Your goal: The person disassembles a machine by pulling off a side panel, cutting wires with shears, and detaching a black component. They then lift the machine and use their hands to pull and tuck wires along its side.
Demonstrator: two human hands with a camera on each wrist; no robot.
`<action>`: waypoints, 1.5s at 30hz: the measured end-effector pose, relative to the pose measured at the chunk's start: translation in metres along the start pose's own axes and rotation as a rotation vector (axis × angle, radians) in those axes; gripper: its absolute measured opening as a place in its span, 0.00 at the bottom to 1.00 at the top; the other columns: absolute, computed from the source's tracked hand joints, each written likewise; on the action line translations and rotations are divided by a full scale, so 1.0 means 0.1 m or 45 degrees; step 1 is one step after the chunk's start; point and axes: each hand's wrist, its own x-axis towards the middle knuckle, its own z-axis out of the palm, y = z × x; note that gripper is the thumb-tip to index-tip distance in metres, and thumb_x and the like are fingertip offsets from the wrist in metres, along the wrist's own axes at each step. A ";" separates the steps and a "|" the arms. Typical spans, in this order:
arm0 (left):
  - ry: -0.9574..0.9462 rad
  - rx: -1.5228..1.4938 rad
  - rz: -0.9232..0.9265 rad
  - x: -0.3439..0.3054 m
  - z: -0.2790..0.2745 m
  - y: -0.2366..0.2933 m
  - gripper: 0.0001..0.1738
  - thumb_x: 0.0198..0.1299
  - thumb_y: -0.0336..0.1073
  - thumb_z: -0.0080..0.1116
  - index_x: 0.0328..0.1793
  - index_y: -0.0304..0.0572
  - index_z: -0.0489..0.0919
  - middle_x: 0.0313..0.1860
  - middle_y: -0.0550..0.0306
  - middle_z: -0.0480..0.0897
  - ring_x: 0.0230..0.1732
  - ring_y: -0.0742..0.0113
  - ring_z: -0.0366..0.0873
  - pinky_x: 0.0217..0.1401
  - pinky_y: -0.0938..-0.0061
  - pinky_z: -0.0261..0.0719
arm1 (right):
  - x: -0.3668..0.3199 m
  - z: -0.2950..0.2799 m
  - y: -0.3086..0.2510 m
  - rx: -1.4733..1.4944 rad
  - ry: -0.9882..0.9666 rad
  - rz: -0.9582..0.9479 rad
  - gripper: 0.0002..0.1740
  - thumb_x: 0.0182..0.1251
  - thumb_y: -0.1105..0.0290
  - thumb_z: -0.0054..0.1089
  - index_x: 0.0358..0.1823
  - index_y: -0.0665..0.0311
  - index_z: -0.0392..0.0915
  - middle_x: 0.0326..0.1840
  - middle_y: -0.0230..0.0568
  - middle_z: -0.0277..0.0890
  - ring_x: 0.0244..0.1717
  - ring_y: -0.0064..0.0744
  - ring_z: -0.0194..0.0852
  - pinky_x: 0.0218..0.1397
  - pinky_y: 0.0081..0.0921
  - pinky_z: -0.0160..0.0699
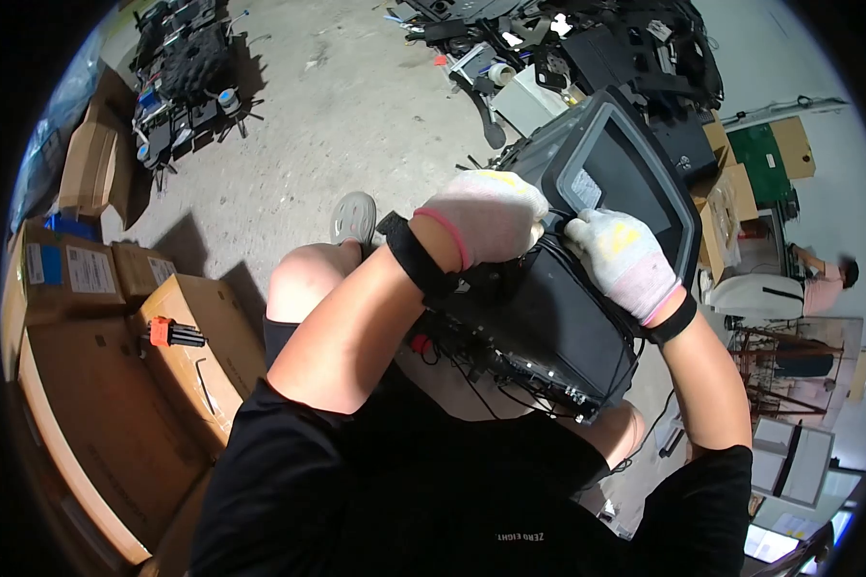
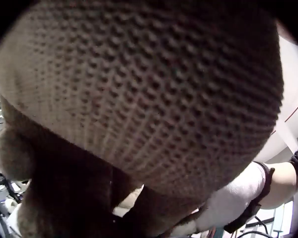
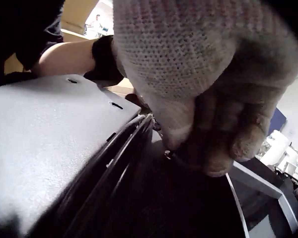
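Observation:
Between the person's knees stands a large black machine housing (image 1: 558,308) with a grey-framed panel (image 1: 645,144) at its far end. Both hands wear white knit gloves and meet over its top, close together. Black cables (image 1: 587,279) run from between the hands along the housing toward the person. The left hand (image 1: 491,216) has its fingers curled on the cables near the panel's frame. Beside it the right hand (image 1: 621,255) pinches a black cable; in the right wrist view its fingers (image 3: 218,161) curl down beside the metal edge. Glove fabric (image 2: 139,99) hides most of the left wrist view.
Cardboard boxes (image 1: 106,385) stand at the left, with an orange-and-black hex key set (image 1: 175,333) and a loose hex key (image 1: 203,385) on one. Dark scrap parts (image 1: 625,58) pile up beyond the housing. More parts (image 1: 188,77) lie far left. Another person (image 1: 823,279) is at the right.

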 end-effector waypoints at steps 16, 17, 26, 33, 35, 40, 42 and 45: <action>0.050 0.825 -0.089 -0.16 -0.03 0.45 0.33 0.71 0.62 0.55 0.21 0.45 0.85 0.20 0.46 0.83 0.27 0.46 0.85 0.32 0.57 0.80 | -1.00 0.58 0.17 0.362 0.052 0.375 0.65 0.59 0.35 0.72 0.84 0.73 0.51 0.85 0.69 0.49 0.86 0.69 0.46 0.88 0.54 0.45; -0.059 0.831 -0.163 -0.15 -0.05 0.50 0.33 0.73 0.60 0.53 0.21 0.45 0.86 0.20 0.45 0.83 0.27 0.46 0.85 0.33 0.57 0.81 | -1.01 0.66 0.18 0.395 0.079 0.372 0.66 0.59 0.34 0.72 0.84 0.74 0.50 0.85 0.69 0.49 0.85 0.71 0.46 0.87 0.56 0.44; -0.244 0.882 -0.283 -0.26 0.11 1.06 0.30 0.75 0.54 0.48 0.28 0.44 0.89 0.27 0.44 0.87 0.33 0.44 0.88 0.40 0.55 0.86 | -1.02 0.63 0.12 0.447 -0.083 0.494 0.68 0.61 0.26 0.60 0.87 0.67 0.43 0.90 0.59 0.41 0.89 0.65 0.38 0.87 0.64 0.37; -0.607 0.732 -0.188 0.00 0.16 1.41 0.31 0.75 0.54 0.45 0.34 0.37 0.88 0.34 0.37 0.88 0.42 0.39 0.87 0.50 0.49 0.84 | -1.06 0.62 0.10 0.496 -0.037 0.488 0.66 0.62 0.27 0.59 0.87 0.66 0.44 0.90 0.57 0.42 0.89 0.64 0.39 0.86 0.69 0.36; -0.754 0.380 -0.102 0.13 0.23 1.41 0.29 0.75 0.55 0.46 0.41 0.38 0.87 0.38 0.38 0.88 0.45 0.38 0.86 0.52 0.52 0.83 | -1.05 0.64 0.13 0.455 -0.023 0.467 0.66 0.62 0.27 0.60 0.88 0.65 0.44 0.90 0.57 0.42 0.89 0.64 0.39 0.86 0.69 0.37; -0.680 0.268 0.021 0.29 -0.18 1.48 0.11 0.65 0.36 0.61 0.50 0.45 0.86 0.45 0.47 0.88 0.50 0.46 0.85 0.55 0.56 0.82 | -1.09 0.60 0.14 0.533 -0.057 0.472 0.68 0.59 0.26 0.61 0.88 0.63 0.43 0.91 0.55 0.40 0.89 0.63 0.38 0.86 0.68 0.38; -0.397 0.685 0.411 0.37 -0.32 1.26 0.13 0.60 0.32 0.65 0.51 0.51 0.87 0.51 0.55 0.86 0.54 0.50 0.83 0.57 0.57 0.81 | -1.10 0.56 0.14 0.520 -0.072 0.474 0.69 0.58 0.25 0.61 0.88 0.62 0.43 0.91 0.54 0.40 0.89 0.61 0.38 0.86 0.67 0.38; -0.418 0.750 0.774 0.48 -0.27 1.03 0.13 0.60 0.36 0.67 0.52 0.54 0.88 0.52 0.59 0.85 0.54 0.54 0.81 0.54 0.59 0.81 | -1.10 0.56 0.14 0.535 -0.067 0.479 0.69 0.57 0.24 0.62 0.88 0.61 0.43 0.91 0.53 0.40 0.90 0.60 0.38 0.86 0.67 0.39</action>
